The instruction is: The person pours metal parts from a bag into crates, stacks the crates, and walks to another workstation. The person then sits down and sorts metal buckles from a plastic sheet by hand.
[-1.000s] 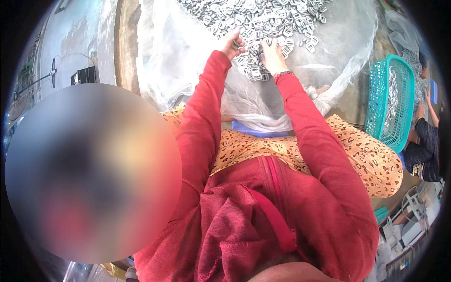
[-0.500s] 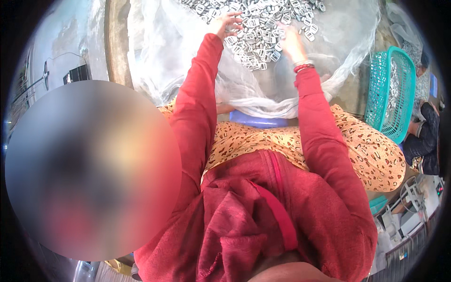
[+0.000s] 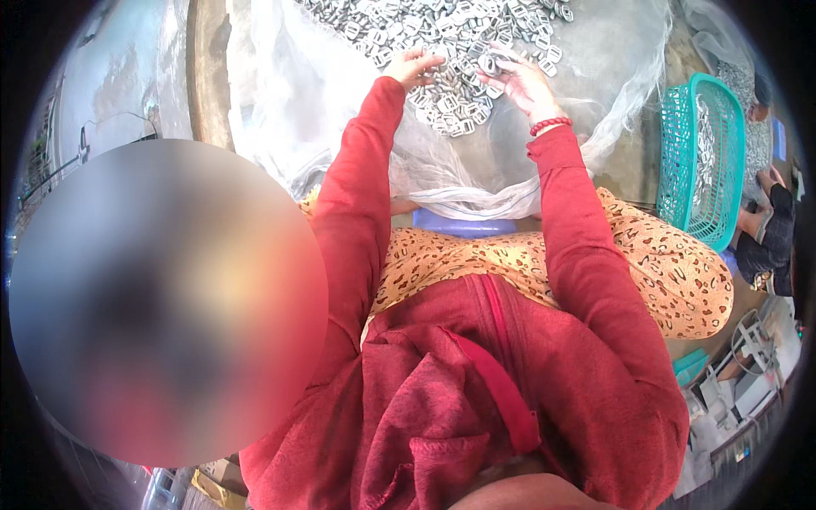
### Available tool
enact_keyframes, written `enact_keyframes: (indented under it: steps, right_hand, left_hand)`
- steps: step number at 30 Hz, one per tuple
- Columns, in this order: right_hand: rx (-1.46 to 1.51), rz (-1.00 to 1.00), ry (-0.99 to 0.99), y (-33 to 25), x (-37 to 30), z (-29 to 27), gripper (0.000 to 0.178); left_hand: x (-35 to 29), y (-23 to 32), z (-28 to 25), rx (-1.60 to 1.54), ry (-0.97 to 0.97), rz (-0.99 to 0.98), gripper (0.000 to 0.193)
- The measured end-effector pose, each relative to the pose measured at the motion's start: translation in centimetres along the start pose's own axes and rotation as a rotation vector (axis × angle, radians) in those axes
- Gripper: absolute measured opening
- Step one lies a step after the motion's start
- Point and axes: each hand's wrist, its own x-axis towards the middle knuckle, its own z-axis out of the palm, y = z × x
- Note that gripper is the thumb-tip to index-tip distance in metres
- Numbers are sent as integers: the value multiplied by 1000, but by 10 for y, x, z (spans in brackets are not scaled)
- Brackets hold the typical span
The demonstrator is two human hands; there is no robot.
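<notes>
A heap of small silvery metal buckles lies on white mesh netting in front of me. My left hand reaches to the heap's near left side, its fingers stretched out over the buckles and nothing visible in them. On the near right side, my right hand, with a red bead bracelet at the wrist, has thumb and fingers around a single buckle. Both hands stay over the pile, some way apart from each other.
To my right stands a teal plastic basket with more metal pieces inside. A blue object shows under the netting's near edge. Another person's leg is at the far right. A large blurred disc covers the lower left.
My right hand has turned and now shows a buckle between its fingers. My left hand has come slightly nearer, its fingers lower over the heap. The whole view has shifted a little.
</notes>
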Motion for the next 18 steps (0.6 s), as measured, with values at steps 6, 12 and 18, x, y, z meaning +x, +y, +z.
enact_keyframes:
  steps: [6,12,18]
  right_hand:
    - [507,135,-327,-5,-5,30,46]
    - [624,151,-140,-3,-3,26,52]
    - [190,6,17,9,-5,19,32]
  left_hand:
    - [-4,24,-22,-880,-582,323,23]
    - [-17,70,10,-972,-726,222,57]
    - [-24,96,22,-792,-358,29,27]
